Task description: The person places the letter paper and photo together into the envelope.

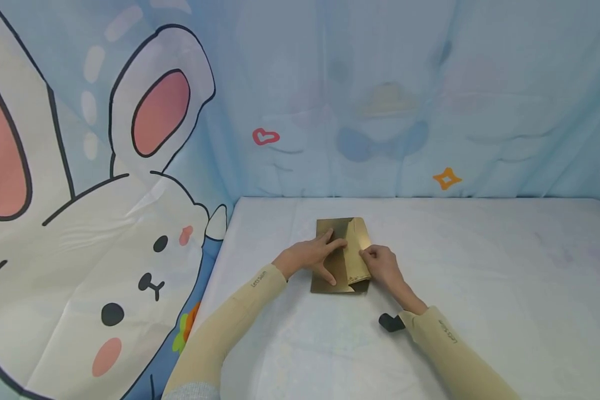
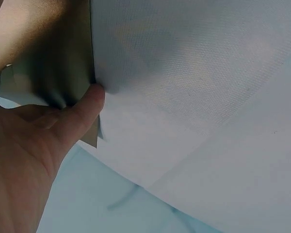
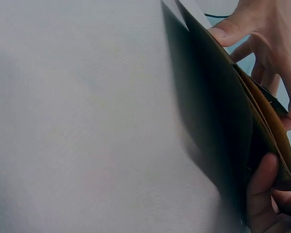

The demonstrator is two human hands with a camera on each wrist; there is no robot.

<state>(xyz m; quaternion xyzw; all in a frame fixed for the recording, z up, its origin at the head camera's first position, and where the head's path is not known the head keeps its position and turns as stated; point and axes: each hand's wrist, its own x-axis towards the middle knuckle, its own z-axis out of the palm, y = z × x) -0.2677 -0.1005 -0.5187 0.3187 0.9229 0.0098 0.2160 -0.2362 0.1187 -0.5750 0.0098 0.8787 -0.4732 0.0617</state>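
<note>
A gold folded paper (image 1: 325, 286), like a card or envelope, lies on the white table. Its lighter flap (image 1: 356, 258) stands partly raised along the right side. My left hand (image 1: 316, 253) rests on the darker left part with fingers spread. In the left wrist view, a straight digit of the left hand (image 2: 29, 165) touches the paper's edge. At the right edge, my right hand (image 1: 383, 266) pinches the flap between thumb and fingers. The right wrist view shows several layers of the paper (image 3: 218, 92) bowed apart, with the right hand's fingers (image 3: 263, 182) at the near end.
The white table (image 1: 480, 250) stretches around the paper, mostly to the right. A light-blue curtain (image 1: 300, 83) hangs behind the table's back edge. At the left, a large printed rabbit (image 1: 135, 239) covers the cloth. A black strap piece (image 1: 391, 322) sticks out by the right sleeve.
</note>
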